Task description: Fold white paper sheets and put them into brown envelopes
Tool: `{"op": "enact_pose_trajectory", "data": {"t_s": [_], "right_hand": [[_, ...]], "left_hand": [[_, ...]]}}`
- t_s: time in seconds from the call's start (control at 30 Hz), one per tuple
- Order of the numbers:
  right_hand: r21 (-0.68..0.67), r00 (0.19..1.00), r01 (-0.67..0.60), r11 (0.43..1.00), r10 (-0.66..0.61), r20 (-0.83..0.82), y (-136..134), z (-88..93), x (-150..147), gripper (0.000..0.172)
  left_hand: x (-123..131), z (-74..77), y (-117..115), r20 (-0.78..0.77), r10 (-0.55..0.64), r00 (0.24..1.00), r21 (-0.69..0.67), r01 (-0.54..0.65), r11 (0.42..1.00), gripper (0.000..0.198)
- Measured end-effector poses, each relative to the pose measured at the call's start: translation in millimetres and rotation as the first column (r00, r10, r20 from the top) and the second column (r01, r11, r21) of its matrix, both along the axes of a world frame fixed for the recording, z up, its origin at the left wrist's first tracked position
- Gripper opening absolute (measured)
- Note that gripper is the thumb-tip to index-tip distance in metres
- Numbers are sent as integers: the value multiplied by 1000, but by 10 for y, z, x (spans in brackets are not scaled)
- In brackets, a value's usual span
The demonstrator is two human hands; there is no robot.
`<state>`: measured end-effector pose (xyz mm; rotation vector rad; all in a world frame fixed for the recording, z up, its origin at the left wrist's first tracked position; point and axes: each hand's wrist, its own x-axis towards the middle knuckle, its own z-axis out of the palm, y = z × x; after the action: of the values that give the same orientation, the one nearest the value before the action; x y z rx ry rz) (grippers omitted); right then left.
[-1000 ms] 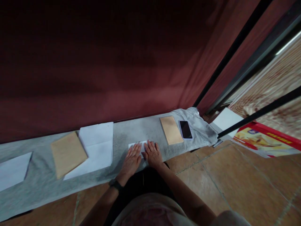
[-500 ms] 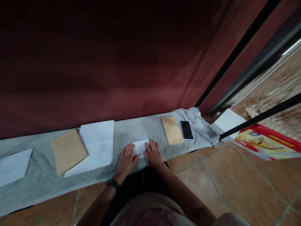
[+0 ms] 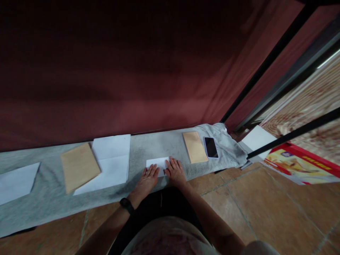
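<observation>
A small folded sheet of white paper [image 3: 160, 163] lies flat on the grey cloth just in front of my body. On its left end rests my left hand [image 3: 148, 180], fingers extended and lying flat over the lower edge. My right hand [image 3: 175, 173] lies flat at the paper's right end, fingers stretched forward. Both hands are open and press on the paper rather than gripping it. The paper's far edge shows above the left fingers; its lower corners are partly hidden by the hands.
Grey cloth [image 3: 156, 141] covers a long narrow bench. A tan envelope stack [image 3: 195, 147] and a phone [image 3: 211, 147] lie to the right. Leftward are a brown envelope [image 3: 79, 167], white sheets [image 3: 115, 159] and another sheet [image 3: 17, 182]. A dark red panel [image 3: 119, 81] stands behind.
My left hand has slid down and slightly left on the paper, uncovering its upper left corner. My right hand stays at the right end. The view has shifted slightly.
</observation>
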<state>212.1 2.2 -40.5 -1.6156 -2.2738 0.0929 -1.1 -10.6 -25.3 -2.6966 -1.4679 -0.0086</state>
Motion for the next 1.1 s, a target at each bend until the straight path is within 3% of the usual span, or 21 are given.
{"op": "enact_pose_trajectory", "data": {"t_s": [0.17,0.27,0.37,0.57,0.87,1.1], "right_hand": [[13,1000,-9,1000,9,-21,-46,42,31,50],[37,997,-75,997,76,-28,-118,56,3,49],[48,989,-147,988,148,-23,-193,39,-22,48],[43,986,-159,986,161,-38,-222,20,-64,49],[64,989,-138,988,140,-35,-239,6,-68,47],[74,990,-136,988,138,-22,-226,-13,-79,47]], "left_hand": [[-26,-27,15,-1,-3,1000,-24,3,1000,61],[-80,-15,25,0,-25,1000,-10,25,1000,67],[-159,-4,29,14,-53,999,20,52,998,68],[-233,-7,34,61,-18,998,-22,19,1000,66],[-103,78,-63,139,51,989,-31,-47,998,52],[199,108,150,229,74,971,-10,-74,997,52]]}}
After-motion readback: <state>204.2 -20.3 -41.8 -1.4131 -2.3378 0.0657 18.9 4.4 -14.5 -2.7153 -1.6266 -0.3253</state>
